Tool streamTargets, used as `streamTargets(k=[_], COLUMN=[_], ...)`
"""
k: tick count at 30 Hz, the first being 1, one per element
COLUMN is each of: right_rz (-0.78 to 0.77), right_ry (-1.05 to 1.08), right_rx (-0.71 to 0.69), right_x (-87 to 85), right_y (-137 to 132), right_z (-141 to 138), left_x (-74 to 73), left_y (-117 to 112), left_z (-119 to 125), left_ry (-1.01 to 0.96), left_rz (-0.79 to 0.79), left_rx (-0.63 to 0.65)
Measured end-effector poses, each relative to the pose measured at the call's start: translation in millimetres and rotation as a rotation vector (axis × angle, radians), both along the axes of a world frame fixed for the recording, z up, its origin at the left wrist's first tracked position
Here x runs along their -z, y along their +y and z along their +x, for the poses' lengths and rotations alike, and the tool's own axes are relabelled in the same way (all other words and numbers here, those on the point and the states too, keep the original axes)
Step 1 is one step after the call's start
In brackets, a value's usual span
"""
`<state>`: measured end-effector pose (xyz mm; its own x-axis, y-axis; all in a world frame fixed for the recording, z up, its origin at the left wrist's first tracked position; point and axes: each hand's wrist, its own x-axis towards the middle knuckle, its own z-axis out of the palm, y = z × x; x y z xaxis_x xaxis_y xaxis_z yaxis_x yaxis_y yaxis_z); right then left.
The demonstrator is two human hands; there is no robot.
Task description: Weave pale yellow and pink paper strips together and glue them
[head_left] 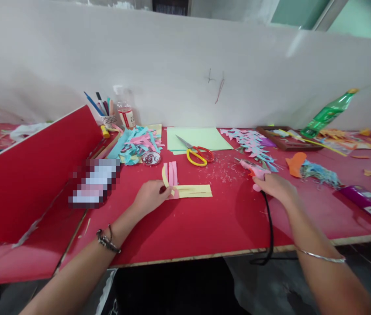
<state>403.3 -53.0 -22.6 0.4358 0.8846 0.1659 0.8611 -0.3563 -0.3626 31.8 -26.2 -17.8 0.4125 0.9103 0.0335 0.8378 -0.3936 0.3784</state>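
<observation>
My left hand (152,197) pinches the corner where pink paper strips (172,174) and yellow paper strips (195,191) cross in an L shape on the red table. The yellow strips point right, the pink ones away from me. One yellow strip curls up beside the pink. My right hand (273,186) is closed around a pink glue gun (253,168) with a black cord, its nozzle pointing left, apart from the strips. Scissors (195,153) with yellow and red handles lie partly open beyond the strips, on the edge of light green paper sheets (198,136).
A pile of blue and pink paper strips (139,142) lies at back left, near a bottle (126,111) and pen cup (108,119). A red board (37,175) stands at left. A green bottle (329,116), brown tray (290,142) and purple power strip (367,202) are at right.
</observation>
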Motion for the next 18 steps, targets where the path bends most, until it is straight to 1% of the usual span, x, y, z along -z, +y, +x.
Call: streamTargets(k=[3, 6, 8, 11, 13, 15, 17, 18], right_rz=[-0.140, -0.138, -0.099, -0.024, 0.075, 0.208, 0.236, 0.209], right_ry=[0.048, 0.098, 0.158, 0.270, 0.369, 0.491, 0.484, 0.412], right_rx=[0.047, 0.090, 0.102, 0.078, 0.044, -0.008, -0.061, -0.071], right_x=[4.1, 7.0, 10.1, 13.2, 11.6, 6.8, 0.7, -1.8], right_y=[0, -3, -8, -16, -22, -29, -36, -39], right_z=[3, 1, -2, -13, -25, -41, -59, -68], left_x=[-1.2, -3.0, -3.4, -2.0, -0.5, 0.7, 1.1, 1.1], left_y=[0, 0, 0, 0, 0, 1, 1, 1], left_z=[-2, -4, -5, -7, -8, -8, -7, -7], left_ry=[0.013, -0.026, -0.077, -0.177, -0.235, -0.269, -0.285, -0.291], left_rz=[0.001, -0.028, -0.050, -0.105, -0.155, -0.185, -0.193, -0.194], left_rx=[-0.012, -0.011, 0.000, 0.013, 0.015, 0.016, 0.017, 0.018])
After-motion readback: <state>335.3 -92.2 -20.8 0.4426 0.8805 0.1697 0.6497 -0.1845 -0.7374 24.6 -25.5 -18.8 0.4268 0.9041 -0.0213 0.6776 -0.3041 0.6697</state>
